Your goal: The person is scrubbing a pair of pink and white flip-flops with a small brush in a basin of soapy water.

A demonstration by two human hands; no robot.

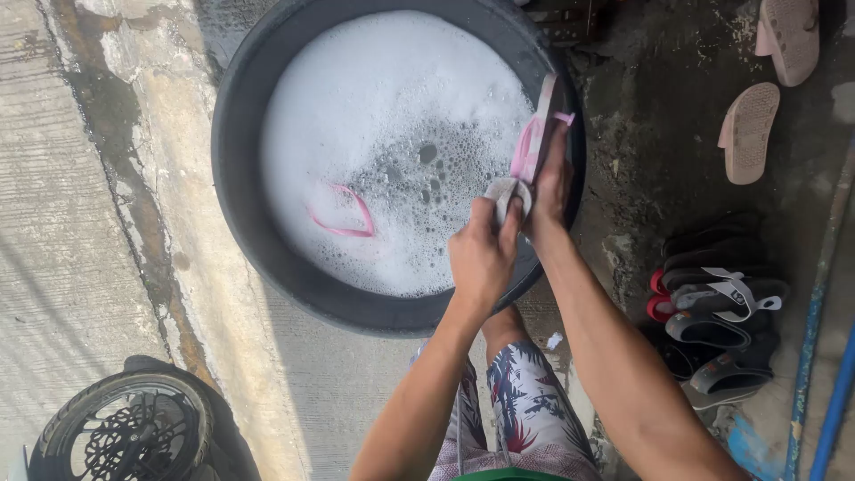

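Right hand (550,191) gripping pink flip-flop (537,134) over soapy basin (233,142); left hand (483,254) just beside, closed on pale sponge (508,192) against it.

The black basin (233,151) in the upper middle is looking like matt plastic, and white foam (374,98) is covering the water. The pink flip-flop (537,134) is looking like smooth rubber. The ground (80,223) at the left is showing rough, stained concrete. The shorts (525,401) at the bottom are looking like printed cloth.
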